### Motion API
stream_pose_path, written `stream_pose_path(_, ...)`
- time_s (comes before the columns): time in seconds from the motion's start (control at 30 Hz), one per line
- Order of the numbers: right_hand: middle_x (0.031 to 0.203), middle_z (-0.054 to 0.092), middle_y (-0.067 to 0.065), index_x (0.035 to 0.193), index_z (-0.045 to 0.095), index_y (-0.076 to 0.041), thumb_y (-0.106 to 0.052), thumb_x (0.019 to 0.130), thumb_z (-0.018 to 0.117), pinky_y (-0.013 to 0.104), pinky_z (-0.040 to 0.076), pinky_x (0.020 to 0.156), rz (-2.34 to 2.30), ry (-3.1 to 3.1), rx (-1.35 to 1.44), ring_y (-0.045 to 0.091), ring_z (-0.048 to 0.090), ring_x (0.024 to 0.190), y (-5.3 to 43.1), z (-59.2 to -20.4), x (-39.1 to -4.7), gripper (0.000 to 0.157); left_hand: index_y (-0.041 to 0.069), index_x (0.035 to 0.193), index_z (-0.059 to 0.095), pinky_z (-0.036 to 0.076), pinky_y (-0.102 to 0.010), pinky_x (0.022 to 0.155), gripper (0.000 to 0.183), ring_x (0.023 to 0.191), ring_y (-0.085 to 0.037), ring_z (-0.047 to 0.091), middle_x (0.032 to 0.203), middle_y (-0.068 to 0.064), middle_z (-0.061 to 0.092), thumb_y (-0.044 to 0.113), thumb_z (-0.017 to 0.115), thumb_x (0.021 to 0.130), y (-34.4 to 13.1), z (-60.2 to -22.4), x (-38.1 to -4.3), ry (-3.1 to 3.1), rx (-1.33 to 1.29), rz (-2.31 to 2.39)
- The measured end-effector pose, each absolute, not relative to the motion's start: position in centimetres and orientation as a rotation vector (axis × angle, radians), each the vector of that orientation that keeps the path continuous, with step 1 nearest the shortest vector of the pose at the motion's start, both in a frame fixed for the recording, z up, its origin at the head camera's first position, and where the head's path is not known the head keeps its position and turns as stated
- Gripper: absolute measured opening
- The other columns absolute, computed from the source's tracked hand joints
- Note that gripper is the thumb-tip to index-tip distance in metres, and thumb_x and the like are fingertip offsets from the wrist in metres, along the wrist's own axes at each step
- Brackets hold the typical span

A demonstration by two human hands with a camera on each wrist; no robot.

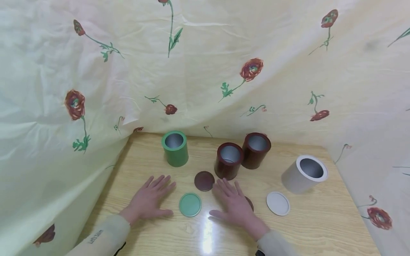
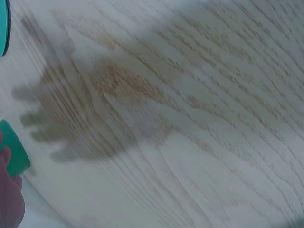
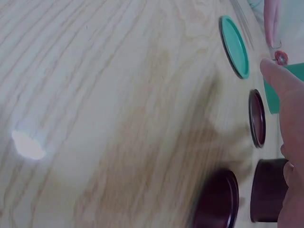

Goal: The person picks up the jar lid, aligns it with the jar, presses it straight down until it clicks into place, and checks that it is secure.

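My left hand [image 1: 150, 200] hovers palm down over the left of the table, fingers straight and spread, holding nothing. A green lid [image 1: 190, 204] lies just right of its thumb, and a green canister [image 1: 175, 149] stands beyond it. With its fingers also stretched out, my right hand [image 1: 235, 208] is over the middle of the table and partly covers a dark brown lid [image 1: 249, 203]. Another dark brown lid [image 1: 204, 181] lies near its fingertips, in front of a dark red-brown canister [image 1: 229, 161]. In the right wrist view the right hand [image 3: 292, 114] shows at the edge.
A second dark red-brown canister [image 1: 255, 151] stands behind the first. Farther right are a white canister [image 1: 304, 174] and a white lid [image 1: 278, 203]. All canisters are uncovered. Flowered cloth [image 1: 198, 71] hangs around the back and sides of the wooden table [image 1: 326, 220].
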State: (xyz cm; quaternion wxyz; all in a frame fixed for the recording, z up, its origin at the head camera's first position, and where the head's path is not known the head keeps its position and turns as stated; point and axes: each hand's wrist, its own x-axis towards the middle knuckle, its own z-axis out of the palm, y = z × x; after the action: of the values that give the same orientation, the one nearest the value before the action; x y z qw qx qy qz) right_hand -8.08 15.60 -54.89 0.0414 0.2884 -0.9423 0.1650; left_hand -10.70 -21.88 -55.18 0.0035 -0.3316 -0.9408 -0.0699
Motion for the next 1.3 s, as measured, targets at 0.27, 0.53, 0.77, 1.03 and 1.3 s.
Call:
stream_pose_path(0.27,0.166,0.044,0.018,0.157,0.053,-0.005,-0.059,0.094,0.072,0.072,0.018,0.126,0.572,-2.936,0.901,0.043,0.036,0.156,14.2,-55.9,-7.8,0.086,0.019,0.163,0.047,0.024,-0.064,0.128,0.102,0.157,-0.040,0.036,0.170,-0.015,0.038,0.081,0.067,0.085,-21.1,-56.5,-10.7,-2.953,-1.050,-0.224)
stream_pose_path(0.53,0.170,0.039,0.013,0.159,0.053,-0.012,-0.065,0.096,0.067,0.064,0.012,0.131,0.446,-3.010,0.917,0.035,0.026,0.162,12.9,-56.7,-7.8,0.084,0.019,0.162,0.049,0.023,-0.064,0.128,0.101,0.158,-0.040,0.034,0.171,-0.014,0.037,0.082,0.066,0.085,-20.1,-56.5,-10.6,-2.978,-1.075,-0.236)
stream_pose_path(0.77,0.172,0.034,0.011,0.161,0.050,-0.015,-0.067,0.098,0.064,0.061,0.007,0.132,0.450,-3.065,0.929,0.032,0.019,0.164,11.7,-57.1,-7.6,0.083,0.018,0.159,0.053,0.025,-0.065,0.127,0.097,0.156,-0.041,0.036,0.170,-0.016,0.039,0.080,0.067,0.086,-19.4,-56.6,-10.3,-2.981,-1.087,-0.211)
stream_pose_path(1.03,0.173,0.034,0.011,0.156,0.057,-0.014,-0.065,0.098,0.065,0.064,0.011,0.131,0.421,-3.010,0.979,0.034,0.022,0.163,11.6,-57.8,-7.8,0.078,0.018,0.156,0.057,0.026,-0.065,0.126,0.091,0.155,-0.041,0.039,0.168,-0.017,0.042,0.078,0.066,0.088,-18.7,-56.8,-10.0,-2.947,-1.125,-0.212)
stream_pose_path(1.3,0.174,0.033,0.008,0.152,0.061,-0.014,-0.062,0.097,0.067,0.062,0.009,0.132,0.424,-2.991,1.009,0.032,0.019,0.164,11.4,-57.7,-8.3,0.073,0.016,0.152,0.062,0.031,-0.066,0.124,0.086,0.152,-0.042,0.043,0.166,-0.017,0.045,0.074,0.070,0.088,-18.4,-56.9,-9.7,-2.919,-1.120,-0.202)
